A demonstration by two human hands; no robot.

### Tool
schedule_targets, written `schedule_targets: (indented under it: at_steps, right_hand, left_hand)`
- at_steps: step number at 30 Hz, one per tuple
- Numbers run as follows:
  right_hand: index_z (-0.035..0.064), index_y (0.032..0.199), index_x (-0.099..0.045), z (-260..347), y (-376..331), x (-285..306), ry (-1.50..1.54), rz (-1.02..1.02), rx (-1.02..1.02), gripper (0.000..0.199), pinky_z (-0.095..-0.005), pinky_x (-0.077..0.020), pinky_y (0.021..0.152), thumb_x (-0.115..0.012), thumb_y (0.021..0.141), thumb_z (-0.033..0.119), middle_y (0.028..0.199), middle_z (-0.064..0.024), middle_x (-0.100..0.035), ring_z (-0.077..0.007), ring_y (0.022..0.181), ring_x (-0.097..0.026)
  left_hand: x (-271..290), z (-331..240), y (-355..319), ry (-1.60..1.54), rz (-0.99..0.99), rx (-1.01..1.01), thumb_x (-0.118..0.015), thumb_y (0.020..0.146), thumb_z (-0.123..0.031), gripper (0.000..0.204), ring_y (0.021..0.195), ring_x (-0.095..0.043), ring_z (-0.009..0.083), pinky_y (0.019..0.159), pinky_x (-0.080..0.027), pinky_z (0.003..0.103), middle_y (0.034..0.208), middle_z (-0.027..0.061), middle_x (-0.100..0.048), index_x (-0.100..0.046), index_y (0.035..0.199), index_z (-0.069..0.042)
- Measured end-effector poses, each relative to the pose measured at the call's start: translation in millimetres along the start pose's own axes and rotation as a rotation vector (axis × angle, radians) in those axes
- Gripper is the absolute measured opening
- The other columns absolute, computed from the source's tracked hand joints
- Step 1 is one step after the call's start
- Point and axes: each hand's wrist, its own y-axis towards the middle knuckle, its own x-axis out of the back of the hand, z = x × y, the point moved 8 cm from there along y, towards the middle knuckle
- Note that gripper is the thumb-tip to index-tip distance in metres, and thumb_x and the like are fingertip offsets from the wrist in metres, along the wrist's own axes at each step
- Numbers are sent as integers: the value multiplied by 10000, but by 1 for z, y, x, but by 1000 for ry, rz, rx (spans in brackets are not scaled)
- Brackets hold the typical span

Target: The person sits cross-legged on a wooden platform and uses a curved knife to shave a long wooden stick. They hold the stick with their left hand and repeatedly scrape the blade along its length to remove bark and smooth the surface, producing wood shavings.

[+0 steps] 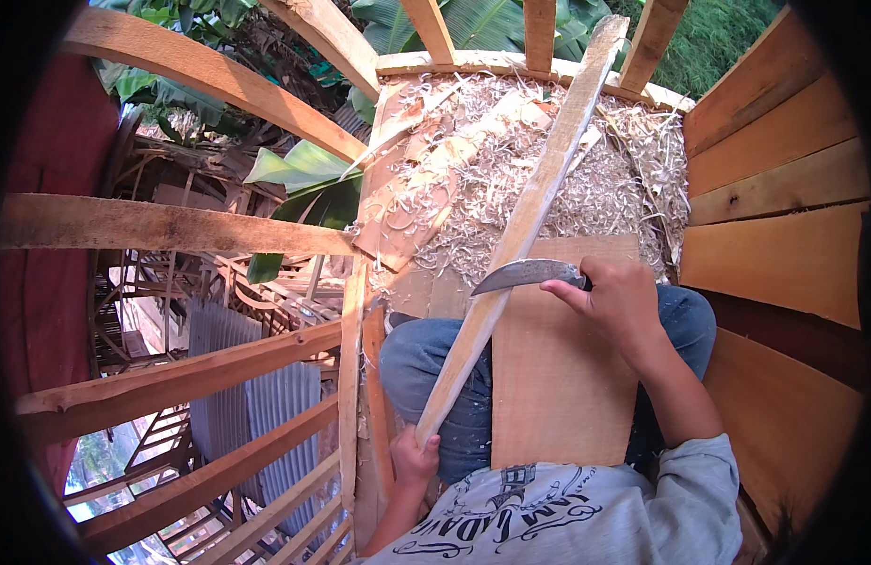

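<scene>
A long wooden slat (pixel 545 179) runs slantwise from my lap up to the far railing. Its near end is gripped in my left hand (pixel 415 458), fingers wrapped round it. My right hand (pixel 616 299) is closed on the dark handle of a knife (pixel 525 274), thumb resting along the blade. The curved grey blade lies across the slat, roughly midway between my lap and the heap of shavings; I cannot tell how deep its edge bites. Under the knife and slat, a flat wooden board (pixel 564 377) rests on my lap between my jeans-clad knees.
Pale wood shavings (pixel 558 202) and thin scrap boards (pixel 435 207) cover the floor ahead. Wooden railing bars (pixel 181 226) stand at the left and far side. A plank wall (pixel 774 254) rises close on my right. Beyond the railing, corrugated sheets (pixel 283 414) lie lower down.
</scene>
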Motion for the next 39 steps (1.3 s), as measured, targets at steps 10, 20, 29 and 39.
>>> schedule_targets:
  at_steps: [10,20,29,39]
  right_hand:
    - [-43,599,-576,-104,51,43,104,-278,-367,679,-415,-435,514,-537,824,596,516,-185,-529,-323,500,-558]
    - [20,596,-620,6,-10,0,-8,78,-77,584,-392,-456,480,-619,753,583,485,-144,-534,-315,482,-573]
    - [1,625,-646,-25,24,-6,-46,35,-187,675,-412,-484,543,-536,778,649,550,-166,-583,-318,537,-602]
    - [-28,636,-617,-72,29,55,98,-110,-432,669,-442,-447,580,-516,823,606,564,-207,-559,-366,586,-583]
  left_hand:
    - [4,-1,4,34,-12,-22,-495,802,-644,656,605,-555,433,530,-416,456,604,223,-526,-529,706,5]
    - [2,-4,1,10,-73,-19,-566,779,-605,614,583,-557,427,515,-426,448,588,218,-521,-530,686,1]
    - [4,-9,-1,78,-77,43,-637,759,-539,555,593,-569,424,523,-435,450,595,223,-534,-545,709,6]
    - [7,-14,4,112,-119,-38,-566,777,-594,601,599,-560,438,511,-421,459,593,228,-526,-512,664,-6]
